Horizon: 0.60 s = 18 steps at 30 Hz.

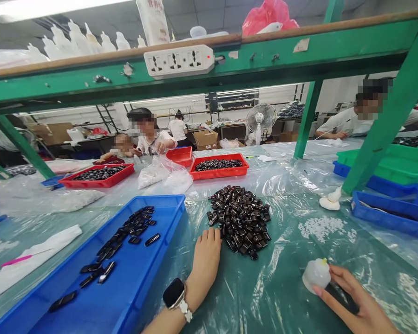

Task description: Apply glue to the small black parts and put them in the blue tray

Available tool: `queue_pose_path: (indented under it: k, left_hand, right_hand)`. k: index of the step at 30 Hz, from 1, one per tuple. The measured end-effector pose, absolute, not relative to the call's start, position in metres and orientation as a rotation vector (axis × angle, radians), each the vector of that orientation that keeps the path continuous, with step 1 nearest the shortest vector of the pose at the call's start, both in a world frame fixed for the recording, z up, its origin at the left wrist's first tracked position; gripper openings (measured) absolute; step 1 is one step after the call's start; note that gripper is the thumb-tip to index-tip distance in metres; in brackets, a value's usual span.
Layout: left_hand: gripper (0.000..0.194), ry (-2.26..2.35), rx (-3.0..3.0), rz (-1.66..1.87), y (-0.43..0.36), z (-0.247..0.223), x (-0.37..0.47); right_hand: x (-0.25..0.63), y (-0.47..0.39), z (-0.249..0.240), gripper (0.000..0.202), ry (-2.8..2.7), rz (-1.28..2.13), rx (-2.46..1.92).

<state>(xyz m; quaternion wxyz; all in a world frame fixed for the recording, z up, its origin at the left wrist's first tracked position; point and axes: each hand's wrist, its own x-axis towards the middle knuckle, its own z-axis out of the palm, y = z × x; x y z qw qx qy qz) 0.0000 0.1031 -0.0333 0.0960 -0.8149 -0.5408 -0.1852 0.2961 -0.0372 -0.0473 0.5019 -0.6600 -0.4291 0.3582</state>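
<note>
A heap of small glossy black parts (242, 220) lies on the plastic-covered green table. My left hand (208, 253), with a watch on its wrist, rests against the heap's left edge, fingers together and pointing away from me; what is under the fingertips is hidden. At the lower right, my right hand (351, 297) has its thumb and fingers round a small white bottle (316, 274) with a yellowish tip. A dark object (342, 297) shows inside that hand's curve. Left of my left hand, a long blue tray (125, 287) holds scattered black parts.
Red trays (220, 174) of black parts stand farther back. Small white pieces (322, 227) lie right of the heap, near a white-capped item (330, 200). Blue trays (392, 215) stand at the right. A green shelf frame (310, 116) crosses above. People sit across the table.
</note>
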Motion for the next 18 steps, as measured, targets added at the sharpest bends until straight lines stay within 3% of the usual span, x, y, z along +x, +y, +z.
queue_pose_path:
  k: [2, 5, 12, 18]
  left_hand:
    - [0.017, -1.589, -2.457, -0.559, 0.098, -0.029, 0.002]
    - [0.027, -1.548, -2.55, -0.59, 0.079, -0.022, 0.003]
    - [0.023, -1.461, -2.831, -0.633, 0.026, -0.003, 0.009]
    - [0.027, -1.427, -2.962, -0.602, 0.017, -0.006, 0.017]
  right_hand:
    - [0.295, -0.038, -0.045, 0.046, -1.079, 0.791, -1.597]
    - [0.294, -0.04, -0.045, 0.046, -1.08, 0.732, -1.604]
    - [0.303, -0.048, -0.051, 0.044, -1.032, 0.804, -1.565]
    - [0.283, -0.075, -0.031, 0.056, -0.718, 0.925, -1.665]
